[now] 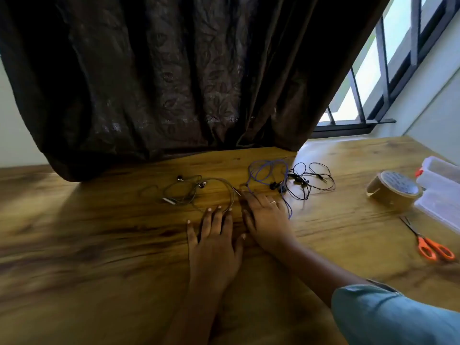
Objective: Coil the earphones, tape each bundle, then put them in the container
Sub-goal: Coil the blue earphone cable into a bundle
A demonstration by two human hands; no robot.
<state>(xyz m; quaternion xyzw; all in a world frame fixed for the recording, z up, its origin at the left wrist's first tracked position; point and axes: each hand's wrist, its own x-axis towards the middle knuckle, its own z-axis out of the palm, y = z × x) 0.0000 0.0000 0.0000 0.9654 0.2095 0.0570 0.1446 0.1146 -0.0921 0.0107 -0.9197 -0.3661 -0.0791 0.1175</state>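
**Progress:** by my reading, the task has not begun. 3 sets lie loose on the bench point(99, 245), none coiled and none taped. The grey earphones point(189, 192) are at centre frame and the purple earphones point(263, 170) just right of them. The black earphones point(311, 181) are further right, their cable overlapping the purple set's. The roll of brown tape point(393, 192), the orange scissors point(434, 249) and the clear plastic container point(440, 195) sit untouched at the right of the frame, well apart from your hands.

**Grip:** your left hand point(214, 242) lies flat and released, with its fingertips at the grey cable's near loop. Your right hand point(267, 220) is also flat and released. Its fingers lie across the purple cable and grasp nothing.

**Remaining:** 3 coils, 3 tapings, 3 placements.

**Not verifiable:**
- The container is cut off at the frame edge, so its contents and lid cannot be confirmed.
- The crossing of the purple and black cables is too fine to sort out.
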